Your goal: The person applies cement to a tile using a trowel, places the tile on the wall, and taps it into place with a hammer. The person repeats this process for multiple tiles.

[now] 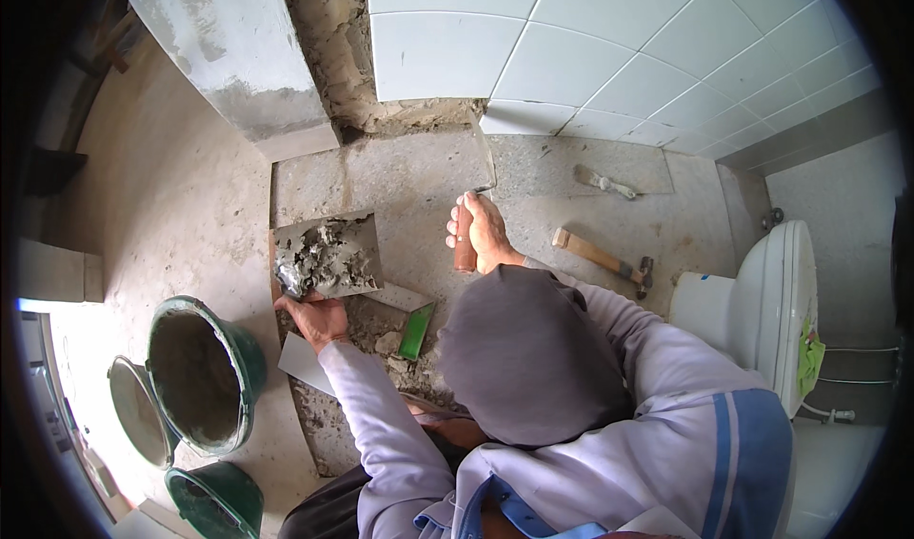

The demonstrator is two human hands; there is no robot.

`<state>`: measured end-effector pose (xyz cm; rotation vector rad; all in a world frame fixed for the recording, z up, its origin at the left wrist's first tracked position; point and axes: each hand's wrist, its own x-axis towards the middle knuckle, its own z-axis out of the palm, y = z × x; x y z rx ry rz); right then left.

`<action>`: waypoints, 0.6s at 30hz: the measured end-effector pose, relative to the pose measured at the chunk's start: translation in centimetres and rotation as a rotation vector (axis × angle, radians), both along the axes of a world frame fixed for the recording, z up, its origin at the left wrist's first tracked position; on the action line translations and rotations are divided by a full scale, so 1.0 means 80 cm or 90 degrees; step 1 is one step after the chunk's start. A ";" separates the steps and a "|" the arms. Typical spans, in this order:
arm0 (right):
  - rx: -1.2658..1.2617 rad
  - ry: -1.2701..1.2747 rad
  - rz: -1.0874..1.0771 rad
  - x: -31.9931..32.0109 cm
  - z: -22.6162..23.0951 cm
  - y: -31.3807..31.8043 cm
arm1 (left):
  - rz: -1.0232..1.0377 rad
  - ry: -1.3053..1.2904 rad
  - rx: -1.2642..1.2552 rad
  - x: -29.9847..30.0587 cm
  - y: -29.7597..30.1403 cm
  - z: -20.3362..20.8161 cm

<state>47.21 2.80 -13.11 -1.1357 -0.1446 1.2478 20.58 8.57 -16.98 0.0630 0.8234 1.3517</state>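
Note:
My right hand (490, 229) is closed round the brown handle of a trowel (465, 239). Its thin metal blade reaches up to the bottom edge of the white wall tiles (447, 55), beside a rough strip of bare mortar (414, 113). My left hand (322, 318) grips the near edge of a square tile (365, 223) whose upper face carries a lumpy heap of wet grey mortar (328, 256). Part of the left fingers is hidden under the tile. Just right of that hand, a green rectangular piece (416, 331) lies among rubble.
A hammer (609, 261) and a scraper-like tool (605, 181) lie on the floor to the right, near a white toilet (743, 291). Several buckets, one of them green (252, 368), stand at the left. A plastered pillar (228, 53) rises at the upper left.

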 end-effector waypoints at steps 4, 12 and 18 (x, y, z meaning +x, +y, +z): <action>0.000 0.007 -0.030 0.030 -0.005 0.002 | -0.041 -0.074 0.006 -0.006 0.003 -0.019; -0.139 0.038 0.091 0.068 -0.019 -0.066 | -0.056 -0.059 0.041 -0.010 0.005 -0.045; -0.178 -0.142 0.084 0.084 -0.012 -0.019 | -0.096 -0.148 0.004 0.002 0.002 -0.057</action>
